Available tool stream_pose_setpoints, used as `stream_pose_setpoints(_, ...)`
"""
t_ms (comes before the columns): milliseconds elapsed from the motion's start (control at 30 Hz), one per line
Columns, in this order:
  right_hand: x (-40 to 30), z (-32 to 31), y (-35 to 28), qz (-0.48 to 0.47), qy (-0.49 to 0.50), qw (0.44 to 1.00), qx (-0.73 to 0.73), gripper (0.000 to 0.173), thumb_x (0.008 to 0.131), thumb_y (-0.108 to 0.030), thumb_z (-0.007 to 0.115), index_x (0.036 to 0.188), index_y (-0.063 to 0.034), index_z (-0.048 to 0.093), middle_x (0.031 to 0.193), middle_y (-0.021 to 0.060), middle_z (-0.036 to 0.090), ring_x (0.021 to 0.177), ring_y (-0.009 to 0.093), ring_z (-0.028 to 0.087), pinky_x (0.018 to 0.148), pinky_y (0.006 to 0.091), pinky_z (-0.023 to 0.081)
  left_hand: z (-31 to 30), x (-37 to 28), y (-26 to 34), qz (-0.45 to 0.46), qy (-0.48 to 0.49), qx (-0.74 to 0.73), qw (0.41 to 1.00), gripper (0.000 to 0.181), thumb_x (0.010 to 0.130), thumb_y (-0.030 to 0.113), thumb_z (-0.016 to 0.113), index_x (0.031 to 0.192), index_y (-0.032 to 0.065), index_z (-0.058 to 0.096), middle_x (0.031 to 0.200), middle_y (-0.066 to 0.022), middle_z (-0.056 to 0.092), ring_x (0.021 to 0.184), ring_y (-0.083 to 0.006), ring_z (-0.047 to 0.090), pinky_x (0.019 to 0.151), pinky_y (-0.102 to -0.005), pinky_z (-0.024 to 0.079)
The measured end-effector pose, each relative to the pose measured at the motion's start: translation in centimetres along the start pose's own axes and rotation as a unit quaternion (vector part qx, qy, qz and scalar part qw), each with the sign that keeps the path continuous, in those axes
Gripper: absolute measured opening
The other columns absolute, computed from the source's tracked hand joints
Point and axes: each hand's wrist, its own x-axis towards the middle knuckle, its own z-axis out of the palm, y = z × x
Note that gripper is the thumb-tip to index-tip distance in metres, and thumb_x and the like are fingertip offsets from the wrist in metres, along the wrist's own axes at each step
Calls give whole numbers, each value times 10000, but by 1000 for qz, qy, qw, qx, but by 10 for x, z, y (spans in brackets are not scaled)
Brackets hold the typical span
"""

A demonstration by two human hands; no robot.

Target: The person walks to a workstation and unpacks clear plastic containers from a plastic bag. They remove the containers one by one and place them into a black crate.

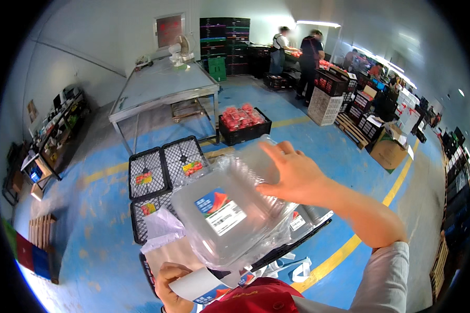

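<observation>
Clear plastic clamshell containers [239,180] lie stacked before me, partly in crinkled clear film. The front one bears a printed label [219,211] with a red picture and a white panel. My right hand [297,176] is over the far side of the stack, thumb and fingers apart at a clear lid; whether it grips the lid I cannot tell. At the bottom, my left hand [174,287] holds a roll of printed labels [199,287], its white backing curling towards my red apron. More labelled containers [299,223] lie to the right, partly hidden by the stack.
Black plastic crates [147,172] with colourful labels stand at the left of the stack. A black crate of red packs [243,121] sits on the floor beyond. Farther off are a metal table [164,86] with a fan, a stacked white crate [324,107], and people working. Backing strips [301,270] hang below.
</observation>
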Motion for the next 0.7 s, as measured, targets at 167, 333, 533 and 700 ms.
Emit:
stream_pose_setpoints(167, -19, -13, 23, -91, 238, 966, 54, 720, 704, -326, 692, 1309, -89, 382, 1210, 190, 454, 1072, 382, 494, 915, 446, 416, 18, 4, 6, 40, -17, 22, 999, 238, 784, 153, 651, 904, -3, 517, 917, -147, 577, 847, -244, 554, 766, -333, 458)
stream_pose_setpoints(333, -25, 0, 155, -34, 447, 874, 186, 663, 660, -279, 736, 1236, -60, 490, 1248, 202, 435, 1126, 356, 476, 931, 405, 416, 23, 1, 8, 82, 24, 20, 996, 381, 873, 342, 481, 966, -24, 527, 925, -173, 580, 827, -277, 544, 744, -359, 461)
stream_pose_setpoints(533, -63, 191, 279, 158, 180, 971, -3, 666, 687, -378, 709, 1280, -160, 498, 1338, 165, 396, 1154, 403, 452, 959, 545, 352, 38, 6, 29, 88, 14, 92, 992, 368, 844, 314, 531, 901, -47, 575, 841, -170, 605, 759, -286, 560, 693, -378, 469)
stream_pose_setpoints(700, -63, 260, 293, 182, 135, 969, -96, 614, 727, -461, 679, 1249, -176, 530, 1367, 147, 395, 1187, 424, 427, 930, 608, 330, 59, 14, 38, 58, 70, 126, 988, 390, 732, 369, 652, 836, 6, 553, 757, -104, 546, 597, -181, 533, 598, -287, 439)
